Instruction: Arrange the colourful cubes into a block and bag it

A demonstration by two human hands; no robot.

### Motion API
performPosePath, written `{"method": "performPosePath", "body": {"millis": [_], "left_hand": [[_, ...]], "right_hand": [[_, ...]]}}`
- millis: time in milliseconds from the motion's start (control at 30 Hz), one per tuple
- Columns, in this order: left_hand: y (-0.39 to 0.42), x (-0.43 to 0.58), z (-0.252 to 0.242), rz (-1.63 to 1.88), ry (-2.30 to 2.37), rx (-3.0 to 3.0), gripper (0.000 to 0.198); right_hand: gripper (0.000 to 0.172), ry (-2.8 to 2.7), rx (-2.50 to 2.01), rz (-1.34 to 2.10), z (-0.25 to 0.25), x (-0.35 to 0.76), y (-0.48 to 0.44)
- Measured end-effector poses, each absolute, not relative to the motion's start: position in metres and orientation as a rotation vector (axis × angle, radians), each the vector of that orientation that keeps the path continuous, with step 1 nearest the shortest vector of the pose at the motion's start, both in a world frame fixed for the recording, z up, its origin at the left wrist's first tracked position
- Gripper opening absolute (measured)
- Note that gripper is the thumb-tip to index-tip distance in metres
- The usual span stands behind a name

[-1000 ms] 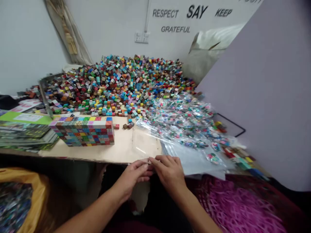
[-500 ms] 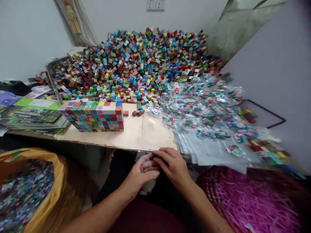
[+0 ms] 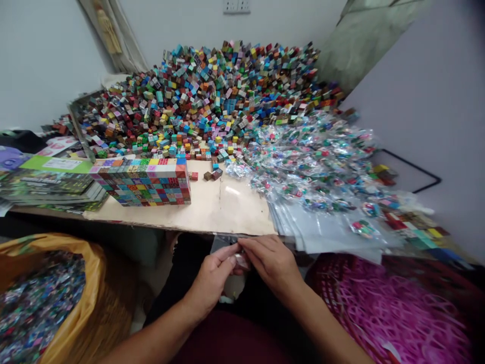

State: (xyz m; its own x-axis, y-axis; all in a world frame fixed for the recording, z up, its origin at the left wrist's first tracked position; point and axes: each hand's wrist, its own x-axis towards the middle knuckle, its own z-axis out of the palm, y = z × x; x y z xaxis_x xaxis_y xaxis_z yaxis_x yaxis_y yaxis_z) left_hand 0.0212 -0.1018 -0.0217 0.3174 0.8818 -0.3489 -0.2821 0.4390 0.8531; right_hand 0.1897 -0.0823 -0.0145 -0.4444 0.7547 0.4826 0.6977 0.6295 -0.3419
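Observation:
Below the table's front edge, over my lap, my left hand [image 3: 212,278] and my right hand [image 3: 272,263] meet at the fingertips. Between them shows a small shiny clear plastic bag [image 3: 241,261], mostly hidden by the fingers. My left thumb and fingers are closed on it, and my right fingers bend over its top from the other side. On the bare board [image 3: 212,215] behind the hands stands a block wall [image 3: 151,187] of many-coloured printed cubes. A few loose cubes [image 3: 212,175] lie to its right.
A large heap of coloured cubes [image 3: 212,96] fills the table's back. Filled clear bags [image 3: 314,167] and flat bags [image 3: 326,230] lie right; booklets [image 3: 56,184] are stacked left. A yellow-lined sack [image 3: 94,268] stands lower left, a red basket [image 3: 329,293] with pink strips lower right.
My left fingers have closed in from a looser, spread pose, and the shiny plastic now shows between the hands. The view has shifted slightly.

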Motion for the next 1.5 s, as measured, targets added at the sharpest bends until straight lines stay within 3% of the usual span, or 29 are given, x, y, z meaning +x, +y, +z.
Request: {"method": "performPosePath", "body": {"millis": [267,533,700,800,900,1067,1167,1333,1500], "left_hand": [[-0.12,0.005,-0.025,0.705,0.966,0.863,0.051],[-0.101,-0.036,0.014,0.242,1.004,1.694,0.02],[-0.036,-0.02,0.045,0.605,1.265,1.978,0.022],[0.012,0.017,0.034,0.517,1.375,2.114,0.032],[0.048,0.046,0.022,0.461,1.445,2.089,0.036],[0.076,0.062,0.021,0.335,1.38,2.001,0.014],[0.081,0.058,0.027,0.349,1.286,1.946,0.011],[0.072,0.036,0.04,0.505,1.248,1.813,0.027],[0.036,0.013,0.052,0.61,1.152,1.35,0.04]], "right_hand": [[0.028,-2.11,-1.409,-0.08,-0.004,0.206,-0.061],[0.037,-2.42,-1.39,0.035,-0.028,0.21,-0.051],[0.045,-2.457,-1.291,-0.018,-0.035,0.218,-0.059],[0.043,-2.458,-1.279,-0.005,-0.034,0.219,-0.058],[0.042,-2.436,-1.281,0.031,-0.032,0.218,-0.059],[0.039,-2.363,-1.261,0.151,-0.03,0.216,-0.062],[0.031,-2.244,-1.201,0.247,-0.028,0.228,-0.056],[0.03,-1.751,-1.366,0.28,-0.02,0.275,-0.029],[0.026,-1.692,-1.349,0.261,-0.003,0.277,-0.022]]}}
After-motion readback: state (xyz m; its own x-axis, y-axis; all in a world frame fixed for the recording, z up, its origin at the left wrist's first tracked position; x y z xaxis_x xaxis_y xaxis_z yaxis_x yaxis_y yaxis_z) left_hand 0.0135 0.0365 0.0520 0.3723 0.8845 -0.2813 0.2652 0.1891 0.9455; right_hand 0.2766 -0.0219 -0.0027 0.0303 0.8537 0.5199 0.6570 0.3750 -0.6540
